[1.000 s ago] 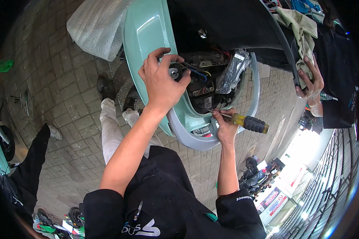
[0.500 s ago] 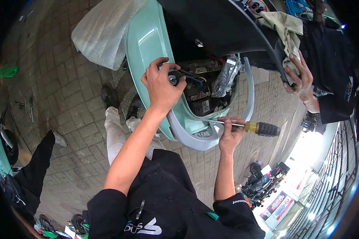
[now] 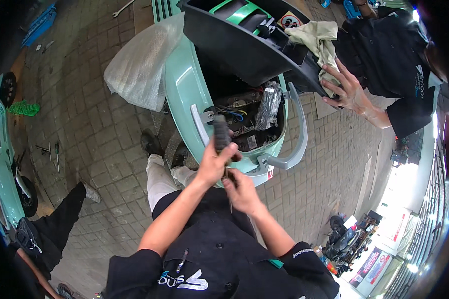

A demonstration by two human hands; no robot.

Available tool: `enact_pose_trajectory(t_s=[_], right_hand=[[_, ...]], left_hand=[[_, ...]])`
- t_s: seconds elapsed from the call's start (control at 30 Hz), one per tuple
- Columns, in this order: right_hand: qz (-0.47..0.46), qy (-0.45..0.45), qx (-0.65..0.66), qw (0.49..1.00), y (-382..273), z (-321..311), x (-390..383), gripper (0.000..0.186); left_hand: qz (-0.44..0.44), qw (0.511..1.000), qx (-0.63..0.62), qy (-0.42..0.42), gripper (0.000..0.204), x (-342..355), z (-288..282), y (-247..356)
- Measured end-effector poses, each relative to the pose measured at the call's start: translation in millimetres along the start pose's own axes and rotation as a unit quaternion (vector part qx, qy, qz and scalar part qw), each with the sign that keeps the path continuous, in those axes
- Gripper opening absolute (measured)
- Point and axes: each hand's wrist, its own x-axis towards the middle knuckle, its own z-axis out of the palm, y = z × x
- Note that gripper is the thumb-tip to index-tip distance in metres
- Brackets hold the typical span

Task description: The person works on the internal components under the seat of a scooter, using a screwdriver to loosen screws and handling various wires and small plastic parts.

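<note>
A screwdriver with a black ribbed handle (image 3: 220,130) stands upright in front of my chest, its shaft toward me. My left hand (image 3: 213,167) is closed around the handle's lower part. Just below, my right hand (image 3: 243,193) has its fingers closed on the shaft; both hands are slightly blurred. Beyond them is the open rear of a mint-green scooter (image 3: 182,92). Inside it lie wires (image 3: 237,113) and a plastic-wrapped black part (image 3: 268,107). A grey grab rail (image 3: 300,134) curves round the right side.
A co-worker's hand (image 3: 345,87) rests on a pale cloth (image 3: 317,40) at the edge of a raised black storage bucket (image 3: 239,52). Bubble wrap (image 3: 139,67) hangs off the scooter's left. Tools (image 3: 58,155) lie on the paving, near another person's leg (image 3: 67,219).
My left hand has left the scooter's left rail mount and come to the screwdriver handle. My right hand has brought the screwdriver left and turned it upright. The view has shifted.
</note>
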Motion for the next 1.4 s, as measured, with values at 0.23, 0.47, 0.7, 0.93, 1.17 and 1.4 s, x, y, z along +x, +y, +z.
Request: enact_pose_trajectory(t_s=[0.23, 0.47, 0.7, 0.93, 1.17, 1.4], right_hand=[[0.076, 0.302, -0.249, 0.917, 131.7, -101.5, 106.0, 0.057], [0.105, 0.213, -0.202, 0.950, 119.3, -71.4, 107.2, 0.079], [0.066, 0.152, -0.201, 0.965, 132.3, -97.9, 95.5, 0.062], [0.029, 0.190, -0.266, 0.945, 117.3, -55.3, 84.1, 0.068], [0.080, 0.230, -0.215, 0.946, 142.8, -77.7, 93.7, 0.044], [0.087, 0.259, -0.201, 0.941, 135.0, -67.0, 99.9, 0.045]], left_hand=[[0.096, 0.981, 0.113, 0.127, 0.039, 2.0, -29.3, 74.1], [0.101, 0.941, 0.304, 0.112, 0.045, -1.5, -57.7, 68.2], [0.048, 0.872, 0.467, 0.139, 0.056, 23.6, -111.6, 52.0], [-0.084, 0.824, 0.479, 0.290, 0.058, 4.6, -266.2, -12.3], [-0.172, 0.795, 0.503, 0.293, 0.057, -16.6, -313.7, -45.7], [-0.211, 0.749, 0.590, 0.215, 0.054, -13.3, -323.9, -47.3]])
